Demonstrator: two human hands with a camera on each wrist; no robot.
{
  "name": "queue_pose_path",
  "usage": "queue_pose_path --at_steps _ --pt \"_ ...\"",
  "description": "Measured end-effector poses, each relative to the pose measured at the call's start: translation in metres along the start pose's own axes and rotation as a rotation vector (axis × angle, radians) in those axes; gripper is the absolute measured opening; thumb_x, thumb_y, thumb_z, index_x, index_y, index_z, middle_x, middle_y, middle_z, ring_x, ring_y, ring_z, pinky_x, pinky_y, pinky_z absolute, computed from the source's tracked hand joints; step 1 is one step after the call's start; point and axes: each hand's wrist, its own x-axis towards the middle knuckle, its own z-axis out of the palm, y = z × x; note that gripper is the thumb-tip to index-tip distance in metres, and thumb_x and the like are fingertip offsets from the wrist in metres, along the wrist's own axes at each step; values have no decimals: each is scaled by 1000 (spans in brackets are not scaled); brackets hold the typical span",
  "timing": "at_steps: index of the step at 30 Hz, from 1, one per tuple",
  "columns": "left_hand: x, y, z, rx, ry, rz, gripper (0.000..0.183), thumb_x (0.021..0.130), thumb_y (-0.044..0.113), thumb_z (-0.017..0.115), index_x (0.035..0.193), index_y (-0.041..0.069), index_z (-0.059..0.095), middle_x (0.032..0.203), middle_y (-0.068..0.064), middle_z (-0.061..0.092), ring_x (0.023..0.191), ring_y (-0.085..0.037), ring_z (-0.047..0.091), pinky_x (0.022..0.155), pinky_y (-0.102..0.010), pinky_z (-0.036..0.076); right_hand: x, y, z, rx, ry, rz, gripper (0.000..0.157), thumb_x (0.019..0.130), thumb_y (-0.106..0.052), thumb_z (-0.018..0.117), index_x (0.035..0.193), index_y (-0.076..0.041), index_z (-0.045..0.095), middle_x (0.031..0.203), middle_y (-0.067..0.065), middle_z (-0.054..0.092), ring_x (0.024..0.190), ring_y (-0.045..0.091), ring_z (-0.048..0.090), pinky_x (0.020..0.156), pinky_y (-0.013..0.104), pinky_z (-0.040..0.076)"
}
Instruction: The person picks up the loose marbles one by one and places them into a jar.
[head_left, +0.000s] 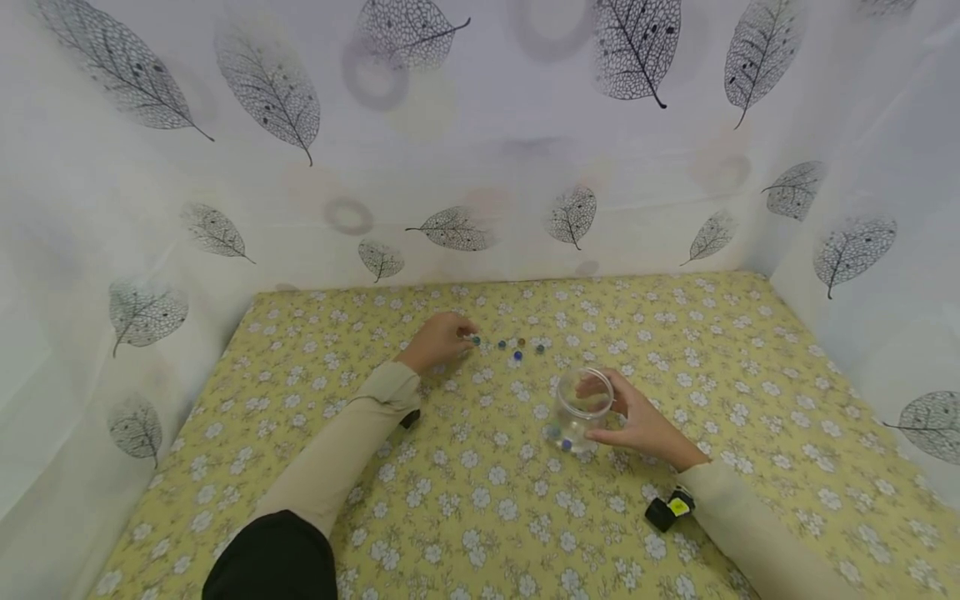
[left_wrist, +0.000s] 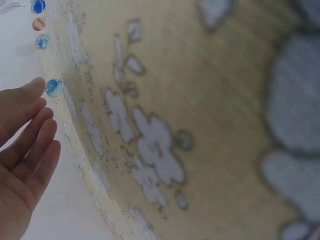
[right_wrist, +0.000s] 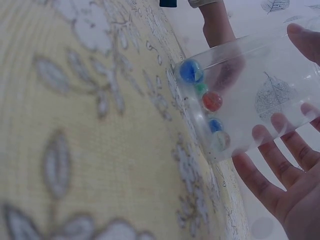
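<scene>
A clear round jar (head_left: 573,429) stands upright on the flowered cloth, mouth up. My right hand (head_left: 637,421) holds it from the right side, thumb and fingers around its wall. Several marbles lie at its bottom, among them a blue marble (right_wrist: 191,71) and a red marble (right_wrist: 212,101). Farther back, my left hand (head_left: 442,340) reaches down at a clear marble with blue inside (left_wrist: 54,88). In the left wrist view a fingertip is right at that marble, and the fingers are not closed round it. Beyond it lie more loose marbles, including a dark blue marble (head_left: 518,356) and an orange-striped marble (left_wrist: 38,23).
The yellow flowered cloth (head_left: 480,517) covers the tabletop. White curtains with a leaf print (head_left: 480,167) hang along the back and both sides. A dark wrist device (head_left: 667,510) is strapped below the right hand. A black rounded shape (head_left: 273,558) covers the near left.
</scene>
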Motion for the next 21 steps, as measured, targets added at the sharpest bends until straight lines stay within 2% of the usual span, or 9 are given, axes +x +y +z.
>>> queue_pose_path --at_steps 5,11,21 --pt "5 0 2 26 -2 -2 25 84 15 69 108 8 70 104 -6 70 93 -18 64 85 -32 53 0 -1 0 6 -5 7 69 80 -6 73 138 -1 35 126 18 50 115 13 54 91 32 51" --pt "5 6 -1 4 -23 -28 25 84 11 69 109 7 70 104 -7 70 93 -18 64 84 -31 54 0 0 0 16 -4 -10 70 79 -5 73 138 -4 35 126 18 50 115 11 53 89 28 52" --pt "8 7 -1 29 -44 -5 24 85 13 69 108 7 71 103 -7 71 93 -19 65 84 -32 54 0 -1 0 27 1 -26 70 79 -3 73 138 -4 36 125 19 50 114 9 53 89 29 52"
